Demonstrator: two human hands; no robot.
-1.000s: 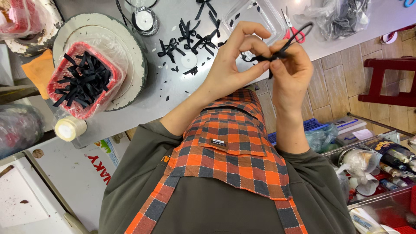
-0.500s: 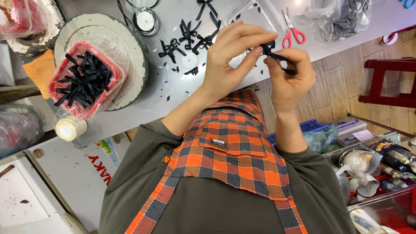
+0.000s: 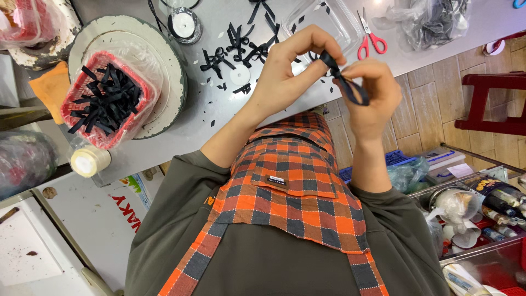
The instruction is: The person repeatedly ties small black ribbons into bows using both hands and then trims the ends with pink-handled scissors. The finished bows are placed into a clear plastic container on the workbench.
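Pinching black ribbon [image 3: 344, 82] betw. fingers [image 3: 323, 52], both hands.

Red basket [image 3: 76, 90] of black ribbon pieces on round tray [image 3: 164, 71], near worktop's left end. Red-handled scissors [image 3: 371, 39] beside clear plastic box [image 3: 342, 22], far edge. Finished black bows [image 3: 241, 46] mid-worktop. Tape roll [image 3: 183, 24] beside tray.

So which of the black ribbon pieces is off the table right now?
The black ribbon strip pinched between both hands; the finished bows lie on the table.
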